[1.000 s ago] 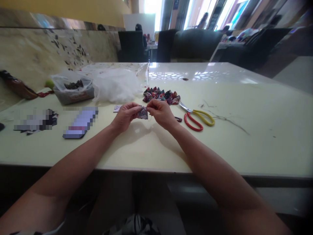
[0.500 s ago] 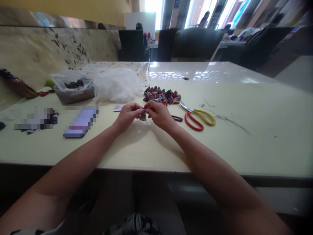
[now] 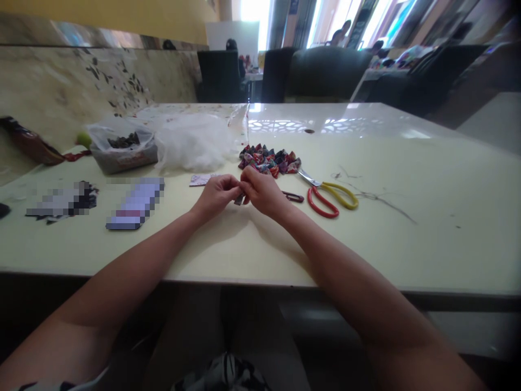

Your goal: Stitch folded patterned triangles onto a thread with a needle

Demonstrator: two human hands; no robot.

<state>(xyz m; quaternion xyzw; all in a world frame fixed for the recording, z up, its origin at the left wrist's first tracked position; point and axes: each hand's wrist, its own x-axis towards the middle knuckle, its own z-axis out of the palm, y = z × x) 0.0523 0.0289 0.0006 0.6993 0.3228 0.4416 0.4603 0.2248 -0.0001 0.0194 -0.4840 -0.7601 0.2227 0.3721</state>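
Left hand point(image 3: 215, 194) and right hand point(image 3: 262, 191): fingers closed together on one small fabric piece point(image 3: 239, 199). Scissors point(image 3: 328, 194), red and yellow handles, near right. No legible writing.

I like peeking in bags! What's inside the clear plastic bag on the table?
Inside the clear plastic bag lies a heap of small dark pieces, too blurry to name. The crinkled plastic covers whatever sits lower down.
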